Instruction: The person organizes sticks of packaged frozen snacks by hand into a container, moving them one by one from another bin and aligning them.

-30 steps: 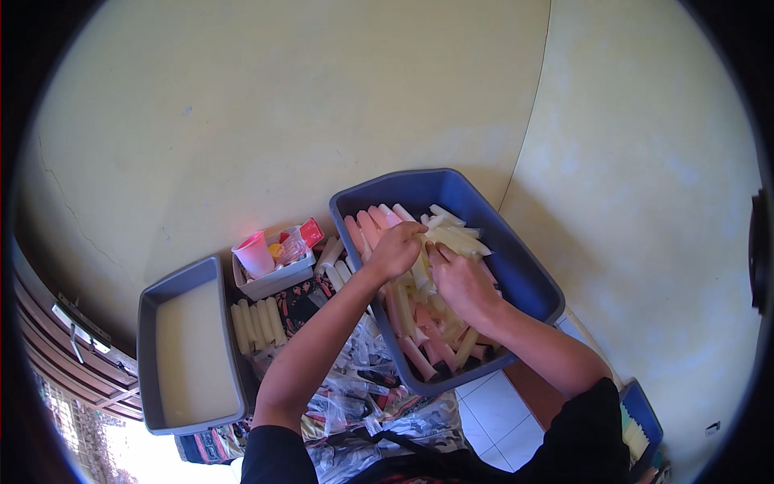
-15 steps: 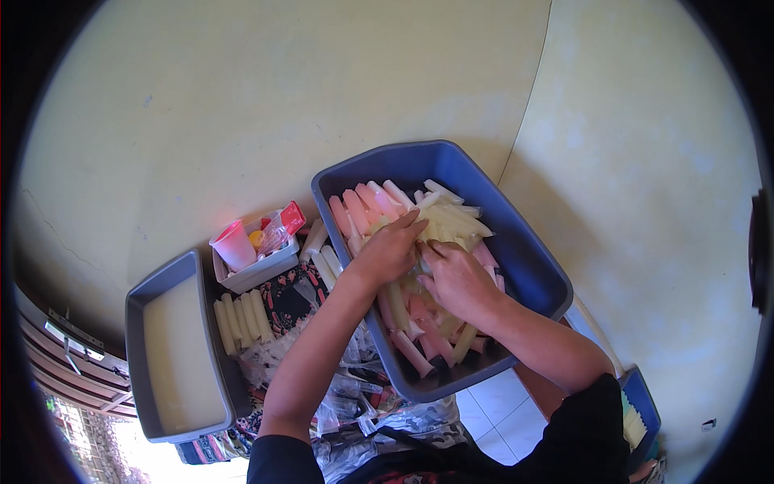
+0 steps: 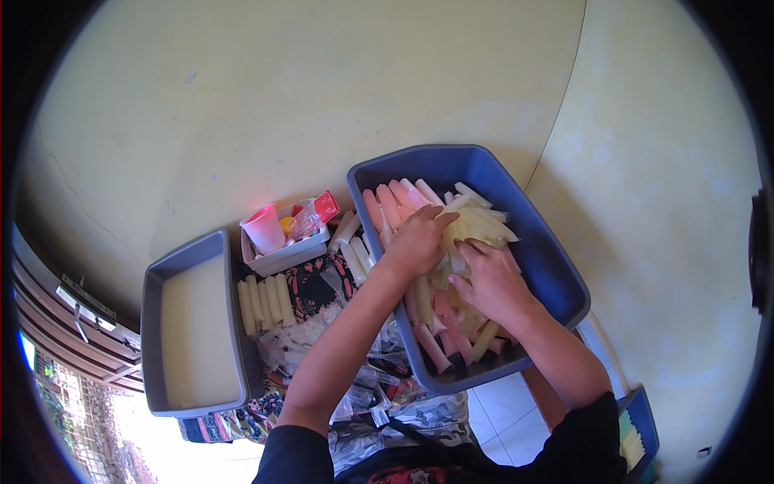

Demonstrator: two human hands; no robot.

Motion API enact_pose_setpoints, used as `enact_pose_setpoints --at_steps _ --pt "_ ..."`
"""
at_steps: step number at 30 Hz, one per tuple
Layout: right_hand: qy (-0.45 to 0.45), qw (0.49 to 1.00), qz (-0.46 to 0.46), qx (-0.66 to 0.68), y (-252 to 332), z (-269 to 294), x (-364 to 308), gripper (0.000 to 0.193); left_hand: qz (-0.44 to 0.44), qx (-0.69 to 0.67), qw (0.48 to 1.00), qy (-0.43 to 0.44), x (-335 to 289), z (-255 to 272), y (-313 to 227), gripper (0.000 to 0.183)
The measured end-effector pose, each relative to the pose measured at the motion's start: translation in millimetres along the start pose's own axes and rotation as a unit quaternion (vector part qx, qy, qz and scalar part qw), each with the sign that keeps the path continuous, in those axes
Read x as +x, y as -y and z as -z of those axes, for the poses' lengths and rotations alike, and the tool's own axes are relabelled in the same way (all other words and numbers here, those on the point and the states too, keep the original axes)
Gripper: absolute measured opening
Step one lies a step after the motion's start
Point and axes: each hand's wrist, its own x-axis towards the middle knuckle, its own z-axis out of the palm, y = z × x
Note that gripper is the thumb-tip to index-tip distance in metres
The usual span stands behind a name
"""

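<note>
Both hands are inside a deep blue-grey plastic tub [image 3: 576,302], over a heap of filled clear plastic tubes. Pink tubes [image 3: 389,206] line its far left side. Pale yellow tubes [image 3: 484,226] are piled in the middle, by my fingertips. My left hand [image 3: 419,242] lies over the pile, index finger stretched out to the right; its other fingers are partly hidden. Just nearer and to the right, my right hand [image 3: 493,278] has its fingers bent and apart, thumb out, touching the pale tubes. Neither hand visibly grips a tube.
Left stands a grey tub [image 3: 234,323] of whitish liquid. Beside it, several pale tubes [image 3: 266,302] lie on a patterned cloth near loose clear plastic bags [image 3: 302,347]. A white basket [image 3: 286,256] holds a pink cup [image 3: 264,228]. A smaller blue tub [image 3: 645,427] stands at lower right.
The view has shifted, so the tubs and basket appear farther right. My hands, close together before, are now slightly apart, and my right fingers have spread.
</note>
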Motion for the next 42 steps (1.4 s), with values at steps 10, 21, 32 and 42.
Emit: enact_pose_setpoints --at_steps 10,21,32,42 --pt "-0.132 0.982 0.038 0.130 95 37 -23 0.050 0.029 0.036 0.964 -0.264 -71 83 -61 0.032" --pt "-0.069 0.938 0.080 0.330 199 -77 -2 0.050 0.232 0.057 0.898 -0.369 -228 148 -37 0.032" --pt "0.009 0.956 0.069 0.284 201 -226 79 0.041 0.324 0.169 0.902 -0.229 -255 108 42 0.042" --pt "0.018 0.962 0.035 0.271 206 -245 89 0.042 0.345 0.124 0.897 -0.247 -256 106 48 0.047"
